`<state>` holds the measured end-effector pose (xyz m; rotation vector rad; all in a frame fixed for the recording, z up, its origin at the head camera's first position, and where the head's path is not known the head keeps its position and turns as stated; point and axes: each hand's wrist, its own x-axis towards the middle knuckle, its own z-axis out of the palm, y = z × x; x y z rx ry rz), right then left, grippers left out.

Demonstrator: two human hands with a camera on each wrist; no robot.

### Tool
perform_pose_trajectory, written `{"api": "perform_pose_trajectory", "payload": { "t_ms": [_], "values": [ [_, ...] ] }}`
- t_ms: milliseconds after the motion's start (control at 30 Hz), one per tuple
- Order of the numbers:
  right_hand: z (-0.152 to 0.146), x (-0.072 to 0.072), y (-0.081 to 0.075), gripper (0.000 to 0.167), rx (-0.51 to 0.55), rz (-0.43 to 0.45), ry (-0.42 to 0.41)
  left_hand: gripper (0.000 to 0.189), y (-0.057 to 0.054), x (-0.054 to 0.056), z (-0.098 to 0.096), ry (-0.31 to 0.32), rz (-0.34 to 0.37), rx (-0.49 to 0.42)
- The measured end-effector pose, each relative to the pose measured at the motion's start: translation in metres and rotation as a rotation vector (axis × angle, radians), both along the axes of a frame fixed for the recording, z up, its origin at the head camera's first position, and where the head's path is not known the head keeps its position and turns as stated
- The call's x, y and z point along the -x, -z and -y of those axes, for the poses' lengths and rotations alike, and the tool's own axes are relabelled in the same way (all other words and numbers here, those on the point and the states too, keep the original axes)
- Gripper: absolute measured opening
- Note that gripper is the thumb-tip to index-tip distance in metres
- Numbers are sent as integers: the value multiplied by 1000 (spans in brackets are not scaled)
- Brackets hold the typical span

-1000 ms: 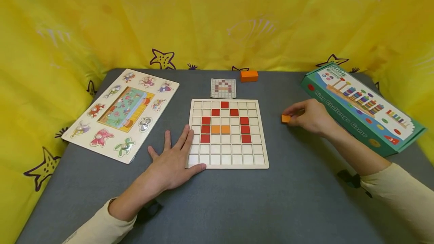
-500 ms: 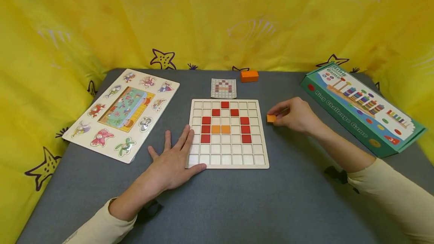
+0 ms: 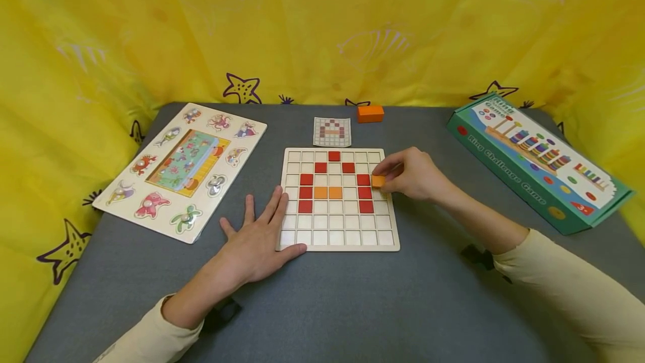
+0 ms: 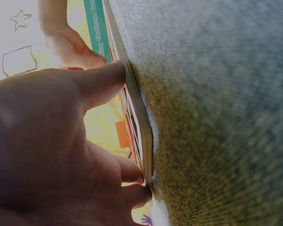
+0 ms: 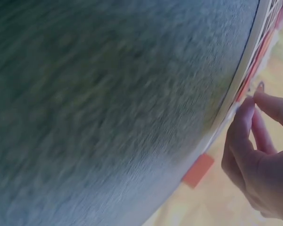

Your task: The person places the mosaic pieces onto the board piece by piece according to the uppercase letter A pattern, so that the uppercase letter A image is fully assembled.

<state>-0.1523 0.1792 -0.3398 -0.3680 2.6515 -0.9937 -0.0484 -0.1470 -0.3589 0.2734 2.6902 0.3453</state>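
A wooden grid board [image 3: 322, 237] lies in the middle of the table, with red square tiles [image 3: 363, 192] and two orange tiles [image 3: 328, 192] set in its cells. Fingers spread, my left hand [image 3: 254, 248] rests at the board's lower left corner; in the left wrist view its thumb and fingertips touch the board's edge. Over the right side of the grid, my right hand [image 3: 414, 175] pinches a small orange square tile [image 3: 378, 182] between thumb and fingers, just right of the red column. Whether that tile touches the board cannot be told.
Above the board lies a pattern card [image 3: 332, 131], with an orange block [image 3: 370, 113] beside it. A sea-animal peg puzzle [image 3: 181, 156] lies at the left. The green Ring Challenge Game box [image 3: 539, 164] stands at the right. A yellow curtain [image 3: 322, 27] hangs behind the table.
My right hand has carried the orange tile leftward from the bare table to over the board's right columns. The left hand has stayed in place.
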Motion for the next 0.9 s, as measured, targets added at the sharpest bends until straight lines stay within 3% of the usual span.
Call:
{"api": "perform_pose_trajectory", "payload": {
  "t_ms": [367,900],
  "values": [
    [30,-2,4,23,33,32,-39,108,1,0,1,2,-3,-2],
    [53,-5,3,20,-20,61,-73,108,0,-1,1,4,-13,-6]
  ]
}}
